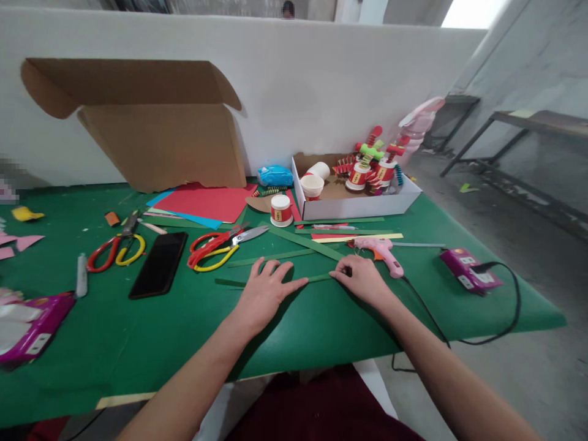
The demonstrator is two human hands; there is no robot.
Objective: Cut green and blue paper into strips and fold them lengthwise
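Observation:
My left hand (267, 288) lies flat with fingers spread on a thin green paper strip (318, 278) that rests on the green table cover (184, 318). My right hand (362, 277) pinches the right part of the same strip with closed fingertips. A pink glue gun (381, 250) lies just behind my right hand. Red and yellow scissors (220, 246) lie behind my left hand, beside a black phone (158, 264).
More green strips (303, 240), a small cup (280, 210) and red and blue paper sheets (206, 203) lie behind. A white box (358, 205) holds cups and paper crafts. A brown carton (156, 131) stands open. A purple device (469, 269) with cable sits at right; second scissors (114, 248) at left.

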